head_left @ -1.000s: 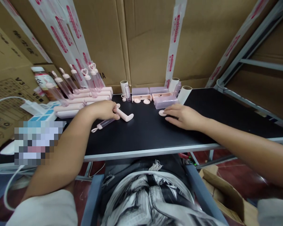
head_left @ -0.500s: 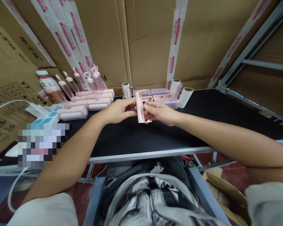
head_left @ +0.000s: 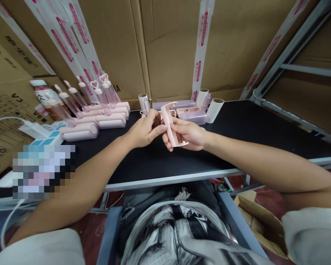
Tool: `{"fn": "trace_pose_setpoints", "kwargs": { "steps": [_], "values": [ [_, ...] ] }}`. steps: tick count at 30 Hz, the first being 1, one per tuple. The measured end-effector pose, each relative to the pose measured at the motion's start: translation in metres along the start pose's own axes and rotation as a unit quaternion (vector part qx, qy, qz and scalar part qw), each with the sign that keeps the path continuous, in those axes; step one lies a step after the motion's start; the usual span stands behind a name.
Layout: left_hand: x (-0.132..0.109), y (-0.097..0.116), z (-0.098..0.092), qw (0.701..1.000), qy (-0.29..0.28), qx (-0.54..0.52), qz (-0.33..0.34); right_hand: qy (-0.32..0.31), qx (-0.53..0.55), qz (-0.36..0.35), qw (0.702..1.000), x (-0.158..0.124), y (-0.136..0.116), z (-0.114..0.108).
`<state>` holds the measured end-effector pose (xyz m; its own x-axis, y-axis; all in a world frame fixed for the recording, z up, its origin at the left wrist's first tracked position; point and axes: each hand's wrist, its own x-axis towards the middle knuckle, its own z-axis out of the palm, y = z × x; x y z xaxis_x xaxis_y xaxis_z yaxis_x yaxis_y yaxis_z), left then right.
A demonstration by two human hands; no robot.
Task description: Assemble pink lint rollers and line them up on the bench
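One pink frame [head_left: 168, 118], held above the table [head_left: 259, 121]

My right hand [head_left: 192, 134] is clamped on the pink frame, fingers wrapped behind its middle. My left hand [head_left: 146, 129] is right at its left side, thumb and forefinger curled; whether they pinch anything, I cannot tell. Beyond lies a lilac cover [head_left: 194, 117], beside a white tube [head_left: 215, 111].

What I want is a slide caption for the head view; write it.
Right hand holding a pink, bracket-shaped plastic piece over a flat black tabletop, left hand close beside it.
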<state>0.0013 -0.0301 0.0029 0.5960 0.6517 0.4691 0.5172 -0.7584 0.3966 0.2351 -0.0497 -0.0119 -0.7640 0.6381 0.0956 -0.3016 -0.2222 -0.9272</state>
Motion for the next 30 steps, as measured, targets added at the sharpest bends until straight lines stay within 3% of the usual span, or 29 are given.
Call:
{"fn": "trace_pose_setpoints", "kwargs": {
  "steps": [5, 11, 16, 21, 24, 26, 27, 30],
  "values": [
    [0.003, 0.007, 0.003, 0.997, -0.042, 0.057, 0.038, -0.014, -0.051, -0.083, 0.995, 0.0, 0.001, 0.001],
    [0.009, 0.031, 0.0, 0.998, 0.048, 0.04, 0.028, 0.042, -0.081, -0.11, 0.99, -0.009, -0.018, 0.011],
    [0.018, 0.048, 0.005, 0.996, 0.088, 0.026, 0.018, 0.081, -0.15, -0.128, 0.977, -0.019, -0.034, 0.017],
    [0.024, 0.043, 0.006, 0.994, 0.114, -0.006, 0.003, 0.08, -0.206, -0.13, 0.967, -0.038, -0.052, 0.031],
    [0.021, 0.031, -0.007, 0.978, 0.193, -0.014, -0.074, 0.107, -0.261, -0.218, 0.934, -0.061, -0.074, 0.036],
    [0.017, 0.028, -0.016, 0.966, 0.243, -0.017, -0.092, 0.179, -0.312, -0.299, 0.884, -0.069, -0.086, 0.026],
    [0.015, 0.029, -0.018, 0.964, 0.249, -0.017, -0.09, 0.241, -0.336, -0.34, 0.845, -0.069, -0.088, 0.017],
    [0.012, 0.037, -0.013, 0.976, 0.201, -0.02, -0.083, 0.266, -0.464, -0.172, 0.827, -0.057, -0.082, -0.02]
  ]
}}
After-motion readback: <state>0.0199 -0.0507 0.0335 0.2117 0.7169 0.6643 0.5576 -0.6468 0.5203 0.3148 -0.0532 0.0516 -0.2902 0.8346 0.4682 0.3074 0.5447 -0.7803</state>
